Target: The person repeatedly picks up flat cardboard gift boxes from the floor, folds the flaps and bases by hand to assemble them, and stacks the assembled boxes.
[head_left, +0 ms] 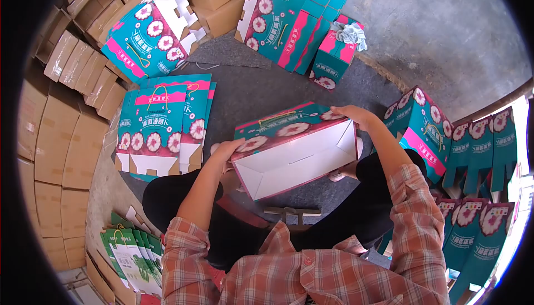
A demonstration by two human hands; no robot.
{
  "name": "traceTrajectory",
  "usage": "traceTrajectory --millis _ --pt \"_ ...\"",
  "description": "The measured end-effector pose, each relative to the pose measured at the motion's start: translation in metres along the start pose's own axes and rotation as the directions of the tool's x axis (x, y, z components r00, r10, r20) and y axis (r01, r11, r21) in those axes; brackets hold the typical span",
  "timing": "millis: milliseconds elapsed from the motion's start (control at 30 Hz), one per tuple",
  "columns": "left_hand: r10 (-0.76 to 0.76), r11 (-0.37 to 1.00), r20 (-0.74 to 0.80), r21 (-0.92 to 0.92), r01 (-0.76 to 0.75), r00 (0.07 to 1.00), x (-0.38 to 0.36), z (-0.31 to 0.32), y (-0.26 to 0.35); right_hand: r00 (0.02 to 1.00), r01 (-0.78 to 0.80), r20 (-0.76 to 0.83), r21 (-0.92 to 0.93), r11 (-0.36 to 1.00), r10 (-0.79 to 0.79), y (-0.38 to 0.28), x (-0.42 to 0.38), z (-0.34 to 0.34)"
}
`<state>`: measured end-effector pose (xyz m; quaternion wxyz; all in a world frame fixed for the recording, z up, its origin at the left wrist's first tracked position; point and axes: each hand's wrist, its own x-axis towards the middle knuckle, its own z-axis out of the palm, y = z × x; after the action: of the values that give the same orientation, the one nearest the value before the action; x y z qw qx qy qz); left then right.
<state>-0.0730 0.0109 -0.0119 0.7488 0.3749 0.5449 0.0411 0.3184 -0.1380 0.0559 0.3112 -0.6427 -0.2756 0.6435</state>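
Observation:
Between my knees I hold a teal and maroon cardboard gift box [300, 163], with its white bottom of folded, interlocked flaps facing me. My left hand [227, 150] grips its left end, near the upper corner. At the opposite end, my right hand [354, 115] is closed over the upper right corner. A yellow cord handle [278, 119] shows on the side turned away from me. The undersides of my fingers are partly hidden behind the box.
Flat printed cartons [150, 121] lie in a pile at left, with more stacks [147, 38] behind. A finished-looking box [334, 55] has a crumpled pale cloth [350, 34] on it. Assembled boxes [473, 144] line the right. Brown cartons [72, 132] are stacked at left; green bags [130, 252] stand lower left.

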Motion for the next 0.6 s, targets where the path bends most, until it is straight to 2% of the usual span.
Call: traceTrajectory --millis 33,100,133,167,200,233,300,333,367,433,467,500,567,600 --pt "0.004 1.0 0.001 0.002 -0.004 1.0 -0.002 0.0 0.003 1.0 0.004 -0.003 0.0 1.0 -0.004 -0.002 -0.003 -0.001" --pt "0.179 0.981 0.044 0.072 -0.181 0.983 -0.01 -0.001 0.007 0.968 0.248 0.0 -0.136 0.959 -0.25 -0.007 -0.014 -0.001" --pt "0.176 0.981 0.044 0.073 -0.179 0.983 -0.012 0.002 0.006 0.969 0.246 0.0 -0.134 0.96 -0.248 -0.01 -0.022 0.001" --pt "0.476 0.876 0.021 0.08 -0.476 0.879 -0.015 0.006 0.005 0.949 0.29 -0.124 -0.029 0.957 -0.292 -0.015 -0.031 0.003" --pt "0.729 0.682 0.002 0.095 -0.726 0.685 -0.019 0.011 0.006 0.915 0.345 -0.25 0.07 0.936 -0.318 -0.018 -0.036 0.003" --pt "0.731 0.68 0.001 0.096 -0.727 0.683 -0.024 0.015 0.009 0.914 0.347 -0.248 0.07 0.935 -0.321 -0.017 -0.035 -0.002" --pt "0.857 0.507 -0.112 -0.002 -0.862 0.504 -0.036 0.021 0.018 0.848 0.421 -0.423 0.17 0.891 -0.32 -0.012 -0.032 -0.023" --pt "0.735 0.655 -0.234 0.0 -0.756 0.637 -0.045 0.02 0.025 0.82 0.453 -0.47 0.188 0.871 -0.326 -0.007 -0.026 -0.03" --pt "0.738 0.653 -0.228 0.001 -0.757 0.636 -0.047 0.018 0.029 0.817 0.457 -0.476 0.188 0.869 -0.327 0.0 -0.024 -0.037" --pt "0.546 0.808 -0.192 -0.136 -0.573 0.815 -0.052 0.016 0.034 0.841 0.358 -0.496 0.216 0.909 -0.213 0.003 -0.028 -0.03" --pt "0.485 0.856 -0.188 -0.097 -0.508 0.854 -0.053 0.02 0.032 0.811 0.293 -0.578 0.264 0.919 -0.093 0.004 -0.023 -0.022" --pt "0.486 0.856 -0.187 -0.095 -0.509 0.853 -0.051 0.021 0.029 0.81 0.295 -0.579 0.266 0.918 -0.093 0.011 -0.024 -0.02" --pt "0.401 0.911 -0.127 -0.047 -0.409 0.907 -0.037 0.022 0.013 0.885 0.254 -0.443 0.197 0.947 -0.146 0.023 -0.026 -0.017" --pt "0.395 0.918 -0.177 0.097 -0.384 0.901 -0.016 0.016 -0.006 0.917 0.198 -0.388 0.253 0.947 -0.089 0.029 -0.023 -0.021"
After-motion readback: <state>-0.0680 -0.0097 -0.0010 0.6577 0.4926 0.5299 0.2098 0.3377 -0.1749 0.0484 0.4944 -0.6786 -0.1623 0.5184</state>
